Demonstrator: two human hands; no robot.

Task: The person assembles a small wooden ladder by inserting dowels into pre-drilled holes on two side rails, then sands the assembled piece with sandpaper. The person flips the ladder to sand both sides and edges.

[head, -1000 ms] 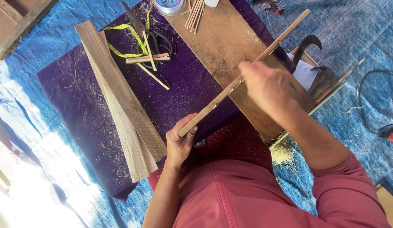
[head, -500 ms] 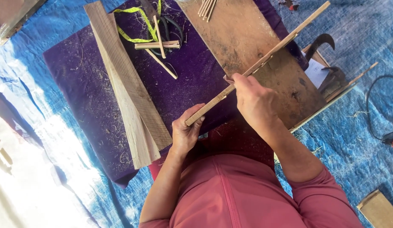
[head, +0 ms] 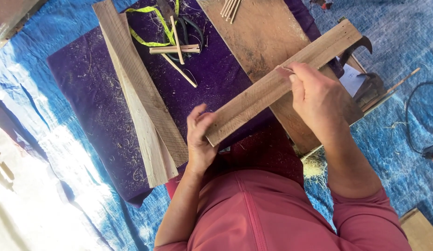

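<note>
I am holding a slat (head: 277,86) above the board (head: 263,37): my left hand (head: 200,139) is closing around its low end, my right hand (head: 319,100) pinching the middle. It is feeling light, stiff, splintery.

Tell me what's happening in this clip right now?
A person holds a flat wooden slat between both hands: the left hand grips its near end, the right hand pinches it near the middle. The slat slants up to the right above a wide wooden board and a purple cloth. Two long planks lie to the left, with short sticks and a yellow-green strap beyond, all on a blue tarp.
</note>
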